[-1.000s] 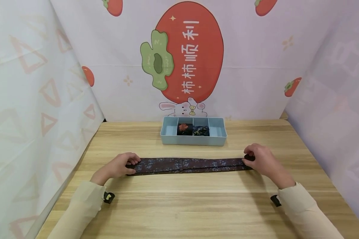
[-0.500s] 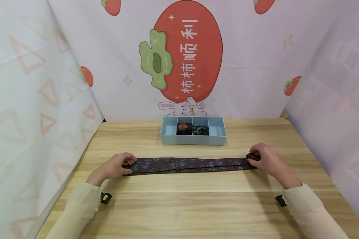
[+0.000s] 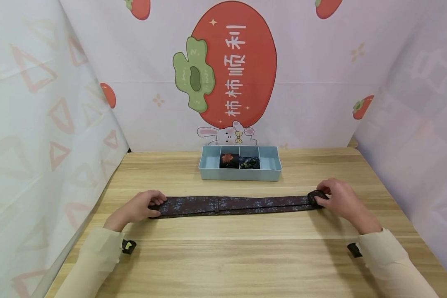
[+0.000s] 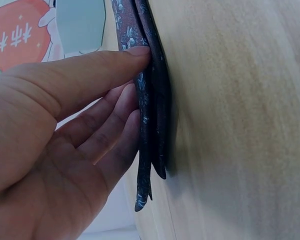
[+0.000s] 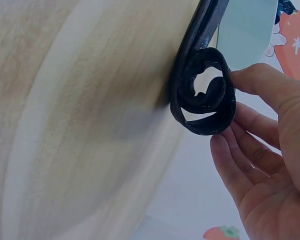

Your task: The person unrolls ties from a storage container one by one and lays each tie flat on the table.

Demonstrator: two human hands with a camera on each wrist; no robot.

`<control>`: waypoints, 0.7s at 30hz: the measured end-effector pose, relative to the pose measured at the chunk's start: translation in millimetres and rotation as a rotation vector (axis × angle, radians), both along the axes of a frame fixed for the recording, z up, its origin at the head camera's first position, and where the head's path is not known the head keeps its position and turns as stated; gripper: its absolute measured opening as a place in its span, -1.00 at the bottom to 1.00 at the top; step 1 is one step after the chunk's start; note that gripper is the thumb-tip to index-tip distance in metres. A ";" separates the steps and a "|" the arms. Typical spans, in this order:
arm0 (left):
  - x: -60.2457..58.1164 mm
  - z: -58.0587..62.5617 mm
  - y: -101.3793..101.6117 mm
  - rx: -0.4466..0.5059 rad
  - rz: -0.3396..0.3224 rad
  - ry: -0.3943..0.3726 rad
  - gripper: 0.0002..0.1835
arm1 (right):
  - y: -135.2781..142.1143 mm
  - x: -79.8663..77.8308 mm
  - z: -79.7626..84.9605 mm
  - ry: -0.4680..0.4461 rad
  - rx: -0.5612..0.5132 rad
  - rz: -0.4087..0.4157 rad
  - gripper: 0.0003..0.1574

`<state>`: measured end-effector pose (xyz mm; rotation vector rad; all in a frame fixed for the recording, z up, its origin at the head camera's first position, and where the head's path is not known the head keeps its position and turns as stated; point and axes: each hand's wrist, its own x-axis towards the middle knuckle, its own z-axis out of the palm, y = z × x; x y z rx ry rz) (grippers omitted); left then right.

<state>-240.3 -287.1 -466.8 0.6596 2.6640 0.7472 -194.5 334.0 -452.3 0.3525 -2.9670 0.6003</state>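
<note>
A dark maroon necktie (image 3: 238, 203) with small blue flowers lies stretched across the table, folded into layers, with a narrow loop near its middle. At its left end my left hand (image 3: 143, 205) pinches the layers; in the left wrist view the thumb (image 4: 105, 72) lies over the cloth and the tips hang free below. My right hand (image 3: 340, 200) holds the opposite end, where the fabric is curled into a loose roll (image 5: 222, 117). Seen from the right wrist, the roll has open gaps inside, with the thumb on one side and fingers beneath.
Behind the tie stands a light blue box (image 3: 240, 174) with several compartments. Its two middle compartments hold a dark roll with an orange flower (image 3: 229, 160) and a dark blue patterned roll (image 3: 250, 162). A printed cloth (image 3: 152, 120) hangs behind the wooden table (image 3: 223, 260).
Both hands have moved outward, the left one leftward and the right one rightward. The tie has shifted slightly left, and the curled end in my right hand shows more as a roll.
</note>
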 end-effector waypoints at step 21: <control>0.4 2.8 3.1 -0.017 0.012 -0.021 -0.59 | -13.4 -4.7 -1.2 0.053 0.019 0.057 -0.68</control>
